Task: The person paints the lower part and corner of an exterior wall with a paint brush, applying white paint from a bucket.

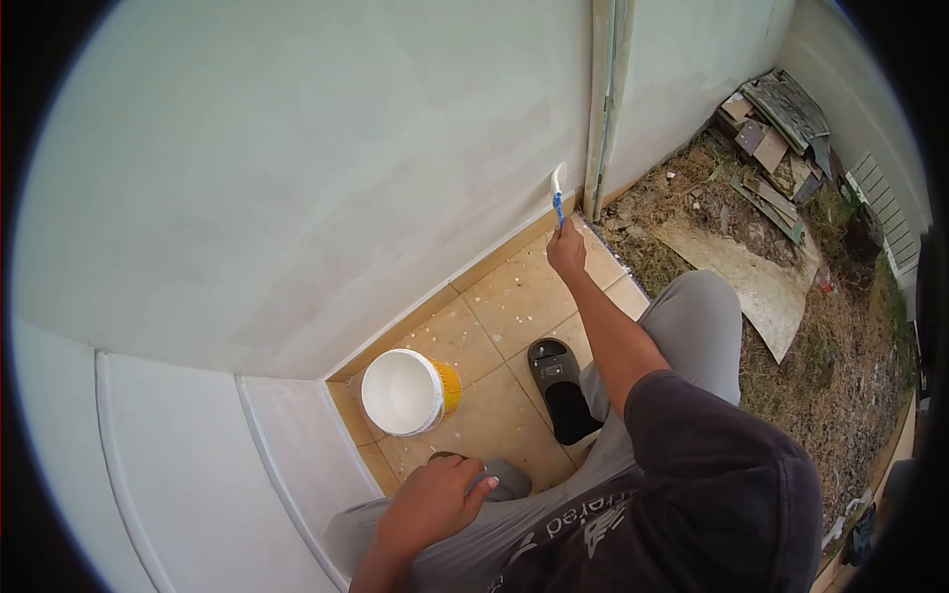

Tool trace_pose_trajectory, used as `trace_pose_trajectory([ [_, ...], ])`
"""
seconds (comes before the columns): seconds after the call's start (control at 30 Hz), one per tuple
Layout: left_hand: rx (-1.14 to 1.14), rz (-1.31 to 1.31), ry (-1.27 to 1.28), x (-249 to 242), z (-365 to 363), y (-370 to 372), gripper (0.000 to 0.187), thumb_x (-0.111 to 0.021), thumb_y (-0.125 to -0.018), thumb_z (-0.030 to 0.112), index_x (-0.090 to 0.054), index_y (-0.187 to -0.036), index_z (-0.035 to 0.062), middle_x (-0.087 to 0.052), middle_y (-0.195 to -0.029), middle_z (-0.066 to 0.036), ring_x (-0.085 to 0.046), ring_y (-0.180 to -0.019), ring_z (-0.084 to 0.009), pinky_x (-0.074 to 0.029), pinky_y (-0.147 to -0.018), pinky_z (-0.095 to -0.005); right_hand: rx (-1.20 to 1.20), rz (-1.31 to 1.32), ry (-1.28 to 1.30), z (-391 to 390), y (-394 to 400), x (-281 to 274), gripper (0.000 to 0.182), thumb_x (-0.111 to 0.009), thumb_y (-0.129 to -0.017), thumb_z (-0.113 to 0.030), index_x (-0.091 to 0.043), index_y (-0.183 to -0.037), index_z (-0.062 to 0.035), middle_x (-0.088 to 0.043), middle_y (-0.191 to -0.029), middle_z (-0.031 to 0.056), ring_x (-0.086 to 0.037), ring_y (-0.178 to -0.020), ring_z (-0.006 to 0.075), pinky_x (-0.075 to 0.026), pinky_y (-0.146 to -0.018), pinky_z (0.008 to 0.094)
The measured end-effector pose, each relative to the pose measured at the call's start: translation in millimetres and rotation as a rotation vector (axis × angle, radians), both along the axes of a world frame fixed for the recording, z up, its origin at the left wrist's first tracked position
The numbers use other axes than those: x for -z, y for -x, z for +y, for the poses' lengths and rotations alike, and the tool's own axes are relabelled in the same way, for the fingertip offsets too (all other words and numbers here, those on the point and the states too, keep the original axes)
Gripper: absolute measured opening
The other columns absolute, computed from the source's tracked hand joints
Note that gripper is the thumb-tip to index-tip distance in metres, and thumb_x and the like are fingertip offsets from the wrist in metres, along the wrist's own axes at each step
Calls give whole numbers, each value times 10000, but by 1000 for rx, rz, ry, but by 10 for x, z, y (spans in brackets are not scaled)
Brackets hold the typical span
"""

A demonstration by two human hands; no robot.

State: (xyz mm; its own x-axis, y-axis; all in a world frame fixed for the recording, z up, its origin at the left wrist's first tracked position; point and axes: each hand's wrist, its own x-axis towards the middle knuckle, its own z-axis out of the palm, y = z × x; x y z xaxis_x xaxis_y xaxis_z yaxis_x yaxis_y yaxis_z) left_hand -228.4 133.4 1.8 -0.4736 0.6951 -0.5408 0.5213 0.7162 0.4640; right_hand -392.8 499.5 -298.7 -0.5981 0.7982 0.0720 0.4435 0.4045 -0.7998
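Observation:
Up near the wall's bottom edge, my right hand [566, 249] is closed around the blue handle of a paintbrush [559, 203]. Its white-coated bristles are against the pale wall [395, 148], just left of the vertical door frame strip [601, 109]. My left hand [435, 502] lies over my bent knee with nothing in it, thumb apart from the fingers. Between that hand and the wall stands a yellow-sided bucket [403, 392], its inside coated white.
Tan floor tiles [499, 306] carry white paint spots. My foot in a black slide sandal [563, 390] rests there. Beyond the tile edge lie dry grass, a flat board [761, 287] and a heap of broken boards [781, 124]. A white slatted piece [880, 212] leans at right.

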Motion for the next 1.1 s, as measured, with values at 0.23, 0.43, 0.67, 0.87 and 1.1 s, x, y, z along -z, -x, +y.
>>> trace_pose_trajectory([
  [0.23,51,6,23,-16,148,81,336,-539,-978,317,-649,-1033,4,-668,-981,-174,-615,-947,-356,-483,-834,-435,-420,183,-84,-1310,-193,89,261,-501,-959,-139,-495,-1176,5,-628,-869,236,-633,-817,432,-495,-692,536],
  [0.43,74,-4,44,5,275,147,340,-538,-979,314,-651,-1048,1,-669,-990,-180,-617,-956,-353,-483,-842,-435,-860,19,-175,-1545,-299,-145,231,-499,-970,-190,-541,-1159,-62,-651,-886,190,-651,-799,396,-520,-679,491],
  [0.67,40,-24,66,-18,304,177,332,-542,-978,307,-649,-1054,2,-670,-998,-175,-615,-963,-355,-483,-848,-436,-680,93,-72,-1090,-95,-166,162,-557,-935,-205,-638,-1023,-94,-679,-851,164,-653,-815,375,-512,-685,481],
  [0.87,19,-18,35,65,140,188,325,-544,-978,310,-647,-1038,8,-662,-958,-168,-614,-940,-356,-483,-829,-435,-359,94,-104,-121,-190,147,190,-619,-904,-192,-684,-1052,-94,-686,-854,177,-656,-812,391,-515,-701,469],
  [1.1,-22,5,15,23,48,167,321,-553,-973,319,-650,-1025,18,-648,-924,-160,-612,-906,-348,-484,-796,-432,34,32,-147,134,-243,252,220,-604,-912,-209,-678,-1093,-108,-697,-916,190,-661,-868,408,-516,-743,493],
])
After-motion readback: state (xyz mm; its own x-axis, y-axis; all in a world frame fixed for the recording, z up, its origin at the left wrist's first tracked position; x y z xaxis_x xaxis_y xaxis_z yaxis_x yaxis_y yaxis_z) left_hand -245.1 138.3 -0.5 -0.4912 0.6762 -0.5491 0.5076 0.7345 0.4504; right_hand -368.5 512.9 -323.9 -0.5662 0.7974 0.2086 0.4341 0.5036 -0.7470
